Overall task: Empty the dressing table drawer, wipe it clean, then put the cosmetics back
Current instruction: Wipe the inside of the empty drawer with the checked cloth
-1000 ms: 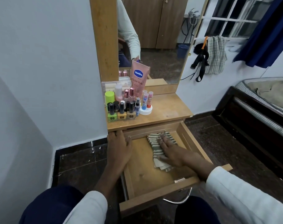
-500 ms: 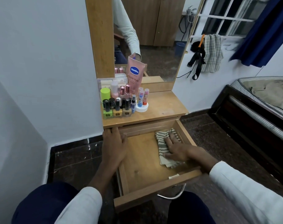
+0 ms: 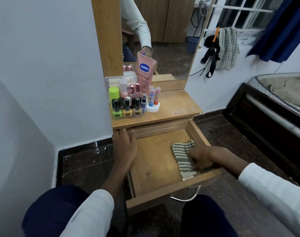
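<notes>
Head view shows your drawer (image 3: 156, 161) pulled well out under the surface (image 3: 173, 106), its wooden floor bare except for the striped cloth (image 3: 182, 157). That cloth lies against the right side of the drawer floor, its long axis running from the back right corner toward the front wall, so the unwiped stretch lies to its left, toward your other arm. Your right hand (image 3: 199, 157) sits on the cloth's right edge, fingers curled down onto it and gripping or pressing it; motion blur hides which. Your left hand (image 3: 124, 147) rests flat and relaxed on the drawer's left rim where it meets the front edge of the surface, holding nothing, steadying the drawer. The right hand is the nearer one to the cloth by far; the left is well apart from it across the drawer floor. You look to be mid-wipe, and the next stroke probably wants to sweep leftward. Cosmetics (image 3: 128, 103) stand crowded on the left of the surface, with a pink tube (image 3: 145, 72) leaning on the mirror (image 3: 171, 40) behind them, not yet returned.
</notes>
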`<state>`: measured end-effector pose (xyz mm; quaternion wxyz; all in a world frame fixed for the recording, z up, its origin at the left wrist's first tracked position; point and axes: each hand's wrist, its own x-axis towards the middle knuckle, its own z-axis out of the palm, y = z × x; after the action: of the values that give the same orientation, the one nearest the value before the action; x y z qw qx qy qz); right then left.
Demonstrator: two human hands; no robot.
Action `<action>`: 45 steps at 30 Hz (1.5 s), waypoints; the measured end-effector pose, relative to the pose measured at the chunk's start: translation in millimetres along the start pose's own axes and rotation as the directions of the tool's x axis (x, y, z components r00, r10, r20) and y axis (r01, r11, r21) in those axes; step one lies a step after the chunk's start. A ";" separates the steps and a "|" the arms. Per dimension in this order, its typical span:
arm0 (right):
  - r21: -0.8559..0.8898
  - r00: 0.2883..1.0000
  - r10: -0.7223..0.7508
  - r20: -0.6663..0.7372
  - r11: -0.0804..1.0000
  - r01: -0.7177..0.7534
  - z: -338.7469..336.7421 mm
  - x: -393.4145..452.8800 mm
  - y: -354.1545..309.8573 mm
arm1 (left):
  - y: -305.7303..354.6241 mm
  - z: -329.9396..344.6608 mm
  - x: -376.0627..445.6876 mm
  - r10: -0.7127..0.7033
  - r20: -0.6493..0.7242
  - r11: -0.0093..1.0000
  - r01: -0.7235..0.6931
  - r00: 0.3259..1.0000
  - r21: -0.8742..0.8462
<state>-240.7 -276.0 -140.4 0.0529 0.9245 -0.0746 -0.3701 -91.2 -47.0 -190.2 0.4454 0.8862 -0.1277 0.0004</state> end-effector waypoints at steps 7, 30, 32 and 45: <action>-0.052 0.988 -0.140 0.058 0.988 0.143 -19.6 2.2 -65.5 | -5.0 5.6 3.9 0.007 -0.078 0.991 -0.017 0.997 -0.130; 0.047 0.916 -0.216 -0.339 0.968 0.245 -29.6 88.0 -143.4 | -3.8 4.8 4.7 0.034 -0.051 0.999 -0.034 0.998 0.010; 0.063 0.910 -0.208 -0.359 0.967 0.246 -24.3 77.9 -142.6 | -3.9 3.9 3.8 0.036 -0.034 0.998 -0.034 0.999 0.060; 0.152 0.962 0.197 -0.189 0.974 -0.170 -10.6 29.6 -11.0 | -3.0 2.3 2.9 0.071 0.016 0.993 -0.072 0.997 0.092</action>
<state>-211.1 -270.0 -154.5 0.0319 0.9479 -0.1792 -0.2614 -88.0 -47.7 -193.6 0.4028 0.9007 -0.1620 0.0167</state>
